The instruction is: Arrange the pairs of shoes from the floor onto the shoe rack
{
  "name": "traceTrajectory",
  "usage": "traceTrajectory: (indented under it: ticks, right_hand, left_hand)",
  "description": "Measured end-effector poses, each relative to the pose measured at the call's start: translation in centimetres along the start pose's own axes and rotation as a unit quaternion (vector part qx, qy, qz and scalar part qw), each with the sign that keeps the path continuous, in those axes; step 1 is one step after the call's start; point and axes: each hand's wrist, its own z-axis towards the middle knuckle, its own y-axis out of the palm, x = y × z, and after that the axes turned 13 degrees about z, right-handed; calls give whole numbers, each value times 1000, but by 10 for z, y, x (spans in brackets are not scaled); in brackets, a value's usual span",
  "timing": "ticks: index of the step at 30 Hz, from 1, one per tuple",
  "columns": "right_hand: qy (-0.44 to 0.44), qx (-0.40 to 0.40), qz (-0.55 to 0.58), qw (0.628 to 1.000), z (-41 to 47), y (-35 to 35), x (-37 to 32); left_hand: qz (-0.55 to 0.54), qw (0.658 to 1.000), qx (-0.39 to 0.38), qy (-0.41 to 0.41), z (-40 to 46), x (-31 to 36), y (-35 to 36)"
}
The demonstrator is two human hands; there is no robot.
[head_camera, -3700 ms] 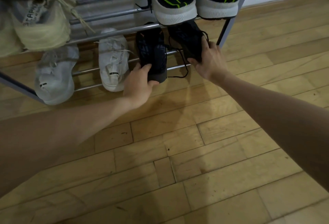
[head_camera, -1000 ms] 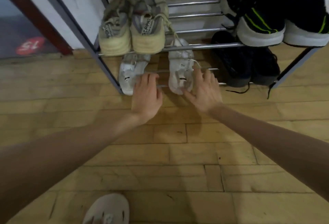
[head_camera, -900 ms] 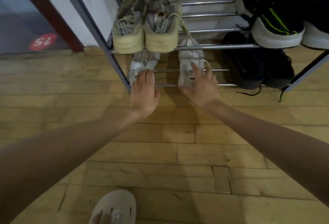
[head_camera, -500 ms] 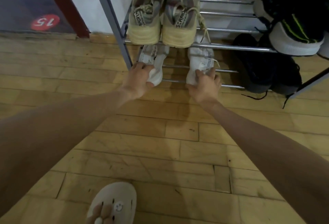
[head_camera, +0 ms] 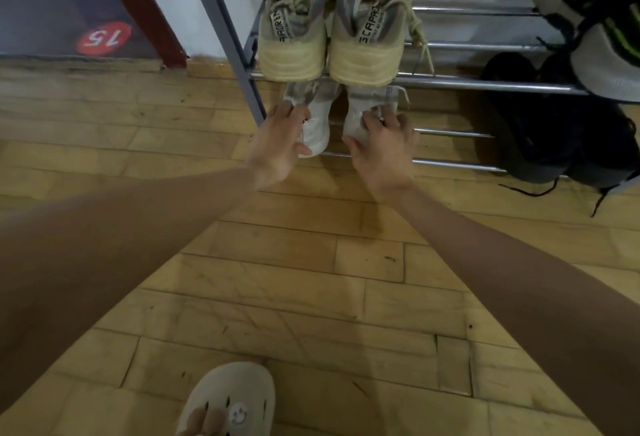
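Observation:
A pair of white sneakers sits heels-out on the lowest bars of the metal shoe rack (head_camera: 485,84). My left hand (head_camera: 277,148) grips the heel of the left white sneaker (head_camera: 317,124), thumb under it and fingers along its side. My right hand (head_camera: 384,150) holds the heel of the right white sneaker (head_camera: 360,113), fingers curled over its top. The two shoes stand close together, a narrow gap between them. Above them a beige pair (head_camera: 329,41) rests on the upper shelf and hides their toes.
A black pair (head_camera: 547,131) lies on the lowest shelf at the right, laces trailing on the wooden floor. Black shoes with green stripes (head_camera: 602,30) sit above them. The rack's grey leg (head_camera: 225,37) stands left of my hand. My slippered foot (head_camera: 232,401) is at the bottom.
My hands moved from the black pair to the white pair and took hold of the heels. The two white sneakers have been drawn closer together, toward the rack's left end.

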Motion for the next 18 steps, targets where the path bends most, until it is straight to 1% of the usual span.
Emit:
traceTrajectory:
  ticks: [2, 5, 7, 10, 15, 18]
  right_hand:
    - [15, 2, 8, 1000, 2, 10, -6]
    - [15, -30, 10, 999, -2, 17, -1]
    - [-5, -46, 22, 999, -6, 15, 8]
    - [-38, -39, 26, 998, -10, 11, 15]
    - [-44, -53, -3, 998, -12, 9, 4]
    - [-82, -59, 7, 995, -16, 6, 8]
  left_hand:
    - [-6, 1000, 2, -4, 0, 1, 2]
    - [-9, 1000, 11, -2, -2, -1, 5]
    - [-14, 1000, 15, 7, -4, -4, 6]
    - [-17, 999, 24, 16, -6, -8, 7]
    - [-2, 999, 37, 24, -14, -7, 7]
    - [14, 997, 76, 23, -30, -3, 13]
